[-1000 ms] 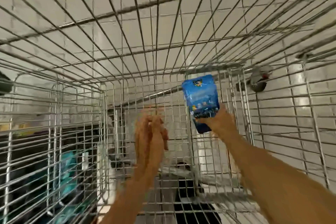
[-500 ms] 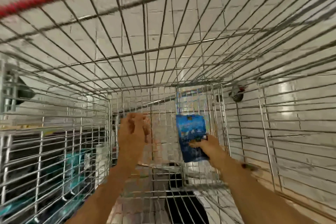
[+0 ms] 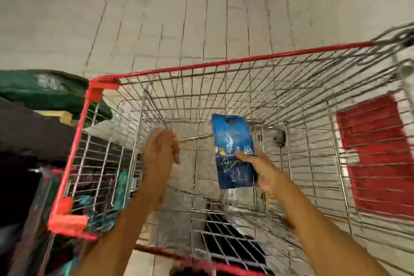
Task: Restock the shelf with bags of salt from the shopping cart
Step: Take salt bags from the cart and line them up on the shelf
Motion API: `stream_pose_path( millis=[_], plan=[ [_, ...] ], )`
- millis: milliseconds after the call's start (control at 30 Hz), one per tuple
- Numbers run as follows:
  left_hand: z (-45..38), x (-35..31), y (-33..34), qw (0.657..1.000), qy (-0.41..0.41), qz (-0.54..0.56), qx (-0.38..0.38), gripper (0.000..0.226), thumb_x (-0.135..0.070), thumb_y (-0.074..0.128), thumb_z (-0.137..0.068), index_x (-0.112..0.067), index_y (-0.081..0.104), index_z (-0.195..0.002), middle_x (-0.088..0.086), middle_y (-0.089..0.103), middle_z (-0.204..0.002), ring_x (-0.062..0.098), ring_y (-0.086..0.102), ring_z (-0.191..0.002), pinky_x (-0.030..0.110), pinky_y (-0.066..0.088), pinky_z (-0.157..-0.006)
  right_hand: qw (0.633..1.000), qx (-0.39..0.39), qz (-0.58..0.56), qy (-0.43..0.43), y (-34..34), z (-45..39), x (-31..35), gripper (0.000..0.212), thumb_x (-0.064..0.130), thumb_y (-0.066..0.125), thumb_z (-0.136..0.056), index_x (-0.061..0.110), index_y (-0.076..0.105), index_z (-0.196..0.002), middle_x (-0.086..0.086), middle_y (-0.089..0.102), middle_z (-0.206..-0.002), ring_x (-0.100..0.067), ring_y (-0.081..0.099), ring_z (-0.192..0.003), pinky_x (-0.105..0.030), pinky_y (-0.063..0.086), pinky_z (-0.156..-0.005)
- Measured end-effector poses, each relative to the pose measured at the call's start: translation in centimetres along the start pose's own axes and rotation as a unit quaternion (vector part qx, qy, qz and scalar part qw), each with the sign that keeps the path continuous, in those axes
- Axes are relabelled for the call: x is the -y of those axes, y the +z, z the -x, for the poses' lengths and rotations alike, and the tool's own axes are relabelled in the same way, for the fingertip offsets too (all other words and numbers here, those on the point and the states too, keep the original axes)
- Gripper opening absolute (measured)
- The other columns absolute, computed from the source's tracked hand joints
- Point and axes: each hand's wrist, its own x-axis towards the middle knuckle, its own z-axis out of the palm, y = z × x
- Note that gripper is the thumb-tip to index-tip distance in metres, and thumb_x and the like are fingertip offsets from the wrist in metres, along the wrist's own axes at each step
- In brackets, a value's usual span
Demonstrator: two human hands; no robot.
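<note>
One blue bag of salt is up inside the shopping cart, held roughly upright above the wire floor, clear of the mesh walls. Right hand grips it low down, thumb across the printed face, fingers wrapped behind the lower edge. Left hand hovers just beside it, holding nothing, fingers loosely bent; blur hides exactly how they lie. Cart floor looks bare apart from this bag, though the near end is partly hidden by the arms. Shelf not clearly in view; dark shapes and a green sack sit off the cart's left side. Judgement: the step in hand is lifting the bag out over the red rim. To do it well, raise it straight until the bottom edge clears the top wire, then swing it toward the shelf. A grip this low lets a soft bag flop, so bringing the free hand under or behind it would steady it. Keep the seams off the wire ends.
</note>
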Motion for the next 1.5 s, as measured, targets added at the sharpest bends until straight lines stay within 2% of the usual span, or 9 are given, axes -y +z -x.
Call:
stream_pose_path(
  millis=[100, 200, 300, 400, 600, 700, 867, 1133, 1500],
  plan=[
    [3.7, -3.4, -4.0, 0.998, 0.052, 0.009, -0.032, 0.036, -0.01, 0.048, -0.1, -0.026, 0.059, -0.07, -0.006, 0.055, -0.048, 0.003, 0.048, -0.037, 0.016, 0.039, -0.034, 0.998, 0.037, 0.013, -0.058, 3.4, 5.0, 1.5, 0.064, 0.018, 0.083, -0.064, 0.016, 0.061, -0.123, -0.003, 0.077, -0.101, -0.02, 0.074, -0.091, -0.034, 0.061, -0.069],
    [7.6, -6.7, -8.6, 0.995, 0.079, 0.018, -0.051, 0.03, -0.009, 0.049, -0.096, -0.022, 0.058, -0.072, -0.003, 0.055, -0.047, 0.006, 0.046, -0.034, 0.015, 0.036, -0.034, 0.988, 0.074, 0.031, -0.134, 7.4, 10.4, 2.4, 0.051, 0.013, 0.081, -0.071, 0.022, 0.063, -0.118, 0.002, 0.077, -0.102, -0.014, 0.074, -0.09, -0.028, 0.06, -0.067],
    [12.0, -9.6, -13.6, 0.988, 0.114, 0.022, -0.098, 0.025, -0.006, 0.048, -0.094, -0.015, 0.054, -0.072, 0.001, 0.055, -0.046, 0.01, 0.043, -0.031, 0.014, 0.034, -0.035, 0.972, 0.11, 0.057, -0.198, 11.7, 15.6, 3.0, 0.035, 0.013, 0.079, -0.071, 0.03, 0.071, -0.1, 0.001, 0.077, -0.101, -0.016, 0.074, -0.088, -0.034, 0.062, -0.075],
    [17.2, -11.8, -18.5, 0.979, 0.152, 0.04, -0.133, 0.018, -0.024, 0.055, -0.086, -0.017, 0.055, -0.069, 0.005, 0.054, -0.052, 0.016, 0.043, -0.035, 0.021, 0.039, -0.041, 0.957, 0.148, 0.078, -0.238, 16.1, 20.2, 2.8, 0.038, 0.016, 0.08, -0.067, 0.025, 0.068, -0.103, 0.0, 0.077, -0.101, -0.023, 0.073, -0.095, -0.042, 0.06, -0.083],
    [26.7, -14.4, -28.6, 0.943, 0.227, 0.02, -0.243, 0.034, -0.009, 0.045, -0.101, -0.02, 0.057, -0.072, 0.005, 0.056, -0.053, 0.017, 0.045, -0.036, 0.021, 0.034, -0.037, 0.911, 0.26, 0.117, -0.299, 25.0, 27.8, 1.5, 0.042, 0.025, 0.083, -0.062, 0.026, 0.071, -0.102, -0.004, 0.076, -0.104, -0.026, 0.073, -0.097, -0.043, 0.061, -0.081],
    [31.9, -15.5, -33.0, 0.912, 0.269, -0.014, -0.309, 0.031, -0.018, 0.047, -0.102, -0.022, 0.059, -0.074, 0.007, 0.058, -0.057, 0.02, 0.048, -0.039, 0.025, 0.04, -0.04, 0.871, 0.347, 0.141, -0.317, 29.4, 31.1, 0.7, 0.042, 0.023, 0.084, -0.067, 0.025, 0.071, -0.106, -0.009, 0.075, -0.109, -0.03, 0.072, -0.099, -0.046, 0.06, -0.081],
    [39.3, -17.0, -37.8, 0.857, 0.305, -0.009, -0.416, 0.028, -0.039, 0.055, -0.094, -0.02, 0.061, -0.074, 0.008, 0.057, -0.056, 0.02, 0.048, -0.037, 0.02, 0.041, -0.039, 0.805, 0.457, 0.15, -0.347, 36.8, 36.5, -0.8, 0.049, 0.021, 0.088, -0.057, 0.029, 0.072, -0.103, -0.005, 0.076, -0.106, -0.022, 0.074, -0.091, -0.029, 0.059, -0.07],
    [49.4, -17.9, -42.6, 0.776, 0.337, -0.031, -0.532, 0.033, -0.052, 0.059, -0.09, -0.022, 0.059, -0.077, 0.01, 0.057, -0.056, 0.023, 0.048, -0.037, 0.021, 0.04, -0.039, 0.674, 0.636, 0.191, -0.325, 46.5, 46.2, -4.6, 0.053, 0.024, 0.086, -0.064, 0.018, 0.067, -0.112, -0.006, 0.075, -0.111, -0.024, 0.073, -0.099, -0.033, 0.059, -0.077],
    [61.0, -18.8, -45.6, 0.658, 0.334, -0.059, -0.672, 0.029, -0.008, 0.042, -0.102, -0.01, 0.053, -0.075, 0.006, 0.054, -0.05, 0.016, 0.045, -0.034, 0.021, 0.033, -0.037, 0.546, 0.765, 0.155, -0.306, 56.5, 63.3, -12.0, 0.041, 0.001, 0.076, -0.077, 0.01, 0.063, -0.115, -0.007, 0.074, -0.111, -0.023, 0.071, -0.101, -0.043, 0.057, -0.091]
  ],
)
